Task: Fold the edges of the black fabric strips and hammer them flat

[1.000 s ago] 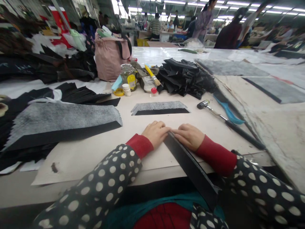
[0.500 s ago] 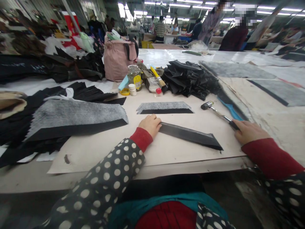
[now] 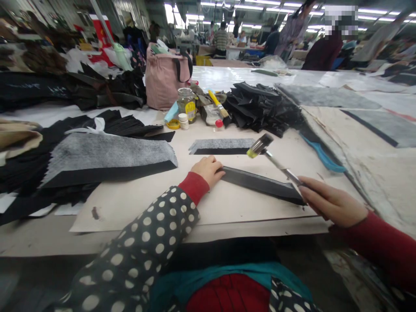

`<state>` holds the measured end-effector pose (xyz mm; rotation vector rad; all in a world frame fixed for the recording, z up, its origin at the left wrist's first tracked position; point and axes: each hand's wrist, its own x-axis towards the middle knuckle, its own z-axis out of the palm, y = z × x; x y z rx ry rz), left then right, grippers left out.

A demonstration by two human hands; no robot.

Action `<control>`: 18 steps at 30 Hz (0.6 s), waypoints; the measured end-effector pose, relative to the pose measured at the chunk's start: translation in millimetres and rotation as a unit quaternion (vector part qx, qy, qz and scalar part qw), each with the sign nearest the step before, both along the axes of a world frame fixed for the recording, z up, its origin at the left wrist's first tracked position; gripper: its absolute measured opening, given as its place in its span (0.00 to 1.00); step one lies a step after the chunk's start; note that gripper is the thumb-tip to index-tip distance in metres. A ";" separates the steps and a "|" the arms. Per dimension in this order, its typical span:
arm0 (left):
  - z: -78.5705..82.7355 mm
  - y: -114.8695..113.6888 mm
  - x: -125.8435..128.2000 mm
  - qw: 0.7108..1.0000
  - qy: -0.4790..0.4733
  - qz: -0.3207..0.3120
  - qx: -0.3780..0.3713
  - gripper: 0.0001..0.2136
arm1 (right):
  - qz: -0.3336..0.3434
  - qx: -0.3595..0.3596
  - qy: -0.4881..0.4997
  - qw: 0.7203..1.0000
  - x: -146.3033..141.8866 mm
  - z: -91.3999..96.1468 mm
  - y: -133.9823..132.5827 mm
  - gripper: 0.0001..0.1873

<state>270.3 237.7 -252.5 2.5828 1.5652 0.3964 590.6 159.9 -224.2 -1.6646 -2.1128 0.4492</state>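
My right hand (image 3: 333,200) is closed round the handle of a small hammer (image 3: 275,161). The hammer's head, dark at one end and yellow-green at the other, is raised above the board. Under it lies a folded black strip (image 3: 260,183), slanting down to the right, with a pale line along its upper edge. My left hand (image 3: 208,171) has its fingers curled over the strip's left end, holding it against the board. Just beyond lies a grey-and-black piece (image 3: 221,146), its right end partly covered by the hammer head.
A large grey-and-black piece (image 3: 113,154) rests on a black heap at left. Behind stand a glass jar (image 3: 186,106), a white bottle (image 3: 183,122) and a yellow-handled brush (image 3: 217,103). A black pile (image 3: 260,108), a blue tool (image 3: 325,157) and a pink bag (image 3: 164,82) surround the board.
My right hand has lifted the hammer from the board and brought it left, over the black strip. My left hand stays on the strip's left end.
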 end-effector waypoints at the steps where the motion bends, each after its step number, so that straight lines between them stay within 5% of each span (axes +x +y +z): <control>1: 0.4 -0.1 -0.6 1.000 0.000 -0.002 -0.004 0.12 | 0.020 -0.006 -0.010 1.000 -11.6 3.1 -3.7 0.20; 8: 4.0 -1.9 -0.5 1.000 0.010 0.000 -0.015 0.12 | 0.053 0.090 -0.043 0.994 -57.2 19.0 4.3 0.23; 13: 7.1 -3.1 1.6 0.999 0.038 0.001 -0.010 0.12 | 0.116 0.047 -0.122 0.985 -55.9 -1.7 11.6 0.24; 18: 6.6 -4.5 1.9 0.999 0.037 0.009 -0.002 0.12 | 0.097 0.123 -0.119 0.980 -54.0 13.0 6.9 0.23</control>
